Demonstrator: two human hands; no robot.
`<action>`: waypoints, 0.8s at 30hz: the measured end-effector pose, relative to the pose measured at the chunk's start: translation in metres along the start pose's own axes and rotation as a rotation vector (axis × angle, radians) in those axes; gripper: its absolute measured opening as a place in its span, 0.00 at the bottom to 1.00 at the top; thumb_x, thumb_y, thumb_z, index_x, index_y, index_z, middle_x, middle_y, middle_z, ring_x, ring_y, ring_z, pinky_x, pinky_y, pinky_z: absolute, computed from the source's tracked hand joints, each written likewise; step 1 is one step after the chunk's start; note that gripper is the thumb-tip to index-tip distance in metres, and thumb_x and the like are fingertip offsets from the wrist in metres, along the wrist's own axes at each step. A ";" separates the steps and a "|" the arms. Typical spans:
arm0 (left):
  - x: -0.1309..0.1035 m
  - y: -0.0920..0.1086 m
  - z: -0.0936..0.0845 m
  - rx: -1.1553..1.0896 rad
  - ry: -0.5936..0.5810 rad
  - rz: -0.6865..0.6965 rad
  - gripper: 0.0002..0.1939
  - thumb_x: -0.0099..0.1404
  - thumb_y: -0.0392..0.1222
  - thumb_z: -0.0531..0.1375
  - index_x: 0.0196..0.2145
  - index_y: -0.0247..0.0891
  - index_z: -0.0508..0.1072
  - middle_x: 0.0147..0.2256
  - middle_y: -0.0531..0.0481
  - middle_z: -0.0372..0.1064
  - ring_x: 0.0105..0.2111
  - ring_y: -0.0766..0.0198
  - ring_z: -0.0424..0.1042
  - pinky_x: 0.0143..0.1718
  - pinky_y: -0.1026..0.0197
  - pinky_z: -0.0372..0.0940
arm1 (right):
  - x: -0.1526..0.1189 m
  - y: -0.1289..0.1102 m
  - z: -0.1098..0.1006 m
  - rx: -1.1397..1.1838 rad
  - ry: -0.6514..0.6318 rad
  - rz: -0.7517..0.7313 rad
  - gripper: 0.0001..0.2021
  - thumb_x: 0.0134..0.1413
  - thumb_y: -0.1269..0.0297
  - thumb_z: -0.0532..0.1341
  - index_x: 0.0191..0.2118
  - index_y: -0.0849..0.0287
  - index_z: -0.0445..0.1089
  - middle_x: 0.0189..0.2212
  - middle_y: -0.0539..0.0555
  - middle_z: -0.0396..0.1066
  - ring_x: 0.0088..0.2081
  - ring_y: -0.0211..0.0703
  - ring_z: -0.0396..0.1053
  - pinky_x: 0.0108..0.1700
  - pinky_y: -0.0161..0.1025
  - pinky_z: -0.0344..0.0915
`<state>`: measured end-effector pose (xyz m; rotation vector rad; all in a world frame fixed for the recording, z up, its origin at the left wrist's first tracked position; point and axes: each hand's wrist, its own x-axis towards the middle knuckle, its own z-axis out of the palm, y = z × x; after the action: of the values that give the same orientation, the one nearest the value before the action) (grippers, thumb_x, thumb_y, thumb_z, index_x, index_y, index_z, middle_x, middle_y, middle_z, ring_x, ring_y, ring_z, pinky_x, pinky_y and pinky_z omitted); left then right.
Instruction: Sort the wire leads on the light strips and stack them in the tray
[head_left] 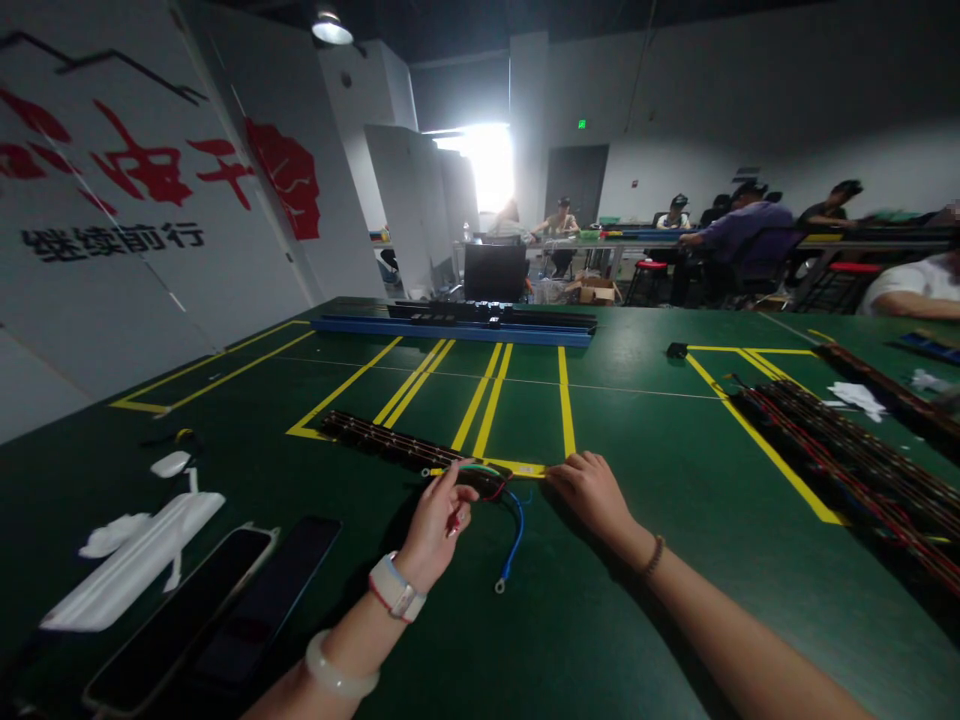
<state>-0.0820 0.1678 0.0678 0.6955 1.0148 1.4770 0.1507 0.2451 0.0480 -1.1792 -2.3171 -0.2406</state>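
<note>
My left hand [441, 515] is closed, its fingers curled round a bundle of coloured wires at the near end of a long dark strip [390, 437]. A small red piece shows by the palm, too blurred to name. Out of the bundle curves a blue wire [519, 530] with a metal ring terminal [500, 586] lying on the table. A green wire [480, 468] arches past the left fingertips, and a yellow-sleeved ring terminal [430, 472] sits beside them. My right hand [589, 495] rests to the right, fingers pressed together at the strip's right end; what they pinch is hidden.
Yellow tape lines [568, 400] mark the green table [637, 620]. Blue rails [457, 330] lie at the far edge, wired dark strips [855, 440] at right. On the left are a phone [270, 590], a dark tray-like case [187, 620] and white packing [135, 560]. Several people sit beyond.
</note>
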 end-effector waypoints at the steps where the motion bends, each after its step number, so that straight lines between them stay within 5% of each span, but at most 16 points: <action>1: 0.002 0.000 0.004 0.078 -0.024 0.086 0.23 0.65 0.52 0.54 0.50 0.32 0.65 0.23 0.53 0.63 0.15 0.78 0.51 0.15 0.72 0.43 | 0.000 0.000 0.000 0.005 0.000 -0.003 0.11 0.62 0.60 0.55 0.38 0.56 0.74 0.31 0.54 0.68 0.36 0.42 0.59 0.39 0.38 0.50; 4: 0.004 0.001 0.019 0.493 -0.147 0.350 0.22 0.65 0.55 0.53 0.46 0.34 0.71 0.25 0.51 0.66 0.16 0.74 0.57 0.18 0.70 0.52 | -0.001 -0.001 0.002 0.013 0.000 -0.008 0.12 0.62 0.60 0.54 0.38 0.56 0.74 0.31 0.54 0.68 0.35 0.42 0.59 0.39 0.38 0.50; 6: 0.000 -0.001 0.031 0.832 -0.263 0.549 0.18 0.66 0.52 0.53 0.42 0.37 0.74 0.34 0.47 0.71 0.27 0.69 0.68 0.31 0.65 0.63 | -0.001 0.000 0.002 0.017 -0.004 -0.008 0.12 0.62 0.60 0.54 0.38 0.56 0.74 0.31 0.54 0.68 0.36 0.42 0.59 0.39 0.38 0.50; 9: -0.009 -0.009 0.046 1.285 -0.444 0.714 0.14 0.67 0.45 0.52 0.47 0.44 0.73 0.42 0.49 0.71 0.40 0.61 0.70 0.43 0.59 0.62 | -0.001 0.001 0.002 0.020 -0.011 -0.002 0.11 0.62 0.60 0.55 0.39 0.56 0.74 0.32 0.54 0.68 0.36 0.42 0.60 0.40 0.38 0.50; 14: -0.021 -0.025 0.048 1.627 -0.457 0.701 0.18 0.66 0.38 0.52 0.53 0.40 0.65 0.45 0.46 0.67 0.39 0.57 0.70 0.38 0.57 0.64 | -0.002 0.003 -0.001 0.010 -0.035 0.003 0.12 0.62 0.60 0.54 0.41 0.55 0.74 0.34 0.54 0.69 0.38 0.41 0.61 0.41 0.38 0.52; 19: -0.022 -0.026 0.033 1.723 -0.225 0.544 0.14 0.67 0.42 0.49 0.45 0.33 0.67 0.42 0.41 0.67 0.36 0.55 0.70 0.32 0.57 0.62 | 0.001 0.003 -0.001 0.059 -0.055 0.019 0.13 0.62 0.57 0.54 0.41 0.55 0.74 0.34 0.55 0.69 0.38 0.42 0.62 0.42 0.39 0.53; 24: -0.017 -0.029 0.026 1.668 -0.208 0.432 0.19 0.69 0.50 0.44 0.36 0.35 0.68 0.33 0.44 0.70 0.32 0.55 0.71 0.29 0.57 0.59 | 0.003 -0.003 -0.005 0.144 -0.156 0.007 0.17 0.59 0.51 0.55 0.40 0.58 0.74 0.35 0.56 0.69 0.39 0.43 0.64 0.44 0.41 0.55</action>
<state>-0.0431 0.1555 0.0557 2.2578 1.9015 0.5150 0.1489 0.2433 0.0543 -1.1708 -2.4180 0.0218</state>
